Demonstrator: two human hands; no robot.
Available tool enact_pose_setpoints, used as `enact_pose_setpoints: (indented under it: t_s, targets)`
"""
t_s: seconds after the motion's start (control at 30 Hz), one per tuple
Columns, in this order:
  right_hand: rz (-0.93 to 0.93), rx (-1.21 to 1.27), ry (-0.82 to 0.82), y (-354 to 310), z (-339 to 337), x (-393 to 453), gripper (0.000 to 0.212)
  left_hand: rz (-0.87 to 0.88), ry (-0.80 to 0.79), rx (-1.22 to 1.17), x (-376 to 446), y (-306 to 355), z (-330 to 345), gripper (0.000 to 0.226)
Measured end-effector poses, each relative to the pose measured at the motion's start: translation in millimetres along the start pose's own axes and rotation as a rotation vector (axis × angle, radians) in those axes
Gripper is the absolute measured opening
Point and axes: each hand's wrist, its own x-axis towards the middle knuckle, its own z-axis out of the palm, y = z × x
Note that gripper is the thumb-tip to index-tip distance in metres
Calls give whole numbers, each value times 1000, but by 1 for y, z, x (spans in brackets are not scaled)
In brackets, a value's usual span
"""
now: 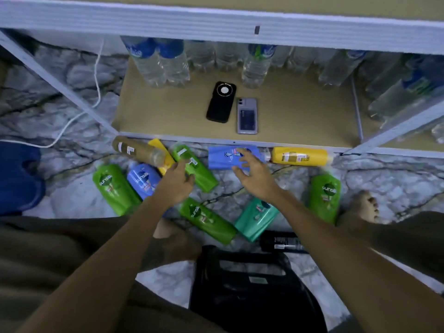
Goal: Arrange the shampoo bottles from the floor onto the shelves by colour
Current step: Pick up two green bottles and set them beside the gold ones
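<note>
No shampoo bottles [113, 186] are yet seen on the bottom shelf [168, 111], all being scattered on the floor in front of it, while the left hand [176, 180] and right hand [252, 173] are held open, empty, above them.

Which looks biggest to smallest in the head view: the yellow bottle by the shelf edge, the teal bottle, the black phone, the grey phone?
1. Teal bottle, though it lies nearer the camera, so unsure.
2. Yellow bottle.
3. Black phone and grey phone: they look alike, so no ranking.
</note>
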Motion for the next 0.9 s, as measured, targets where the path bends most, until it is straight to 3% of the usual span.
enact_pose_setpoints:
  t_s: [0.27, 0.57, 0.7, 0.9]
  targets:
    - [68, -38, -182, 5, 63, 40, 62, -188, 104, -137, 2, -60, 17, 52]
    - [112, -168, -302, 9, 114, 75, 74, -349, 308, -399, 44, -79, 14, 67]
    - [169, -322, -319, 18, 125, 82, 80, -369, 328, -455, 68, -87, 12, 67]
    - [157, -351, -284, 32, 139, 84, 79, -494, 355, -642, 92, -86, 7, 62]
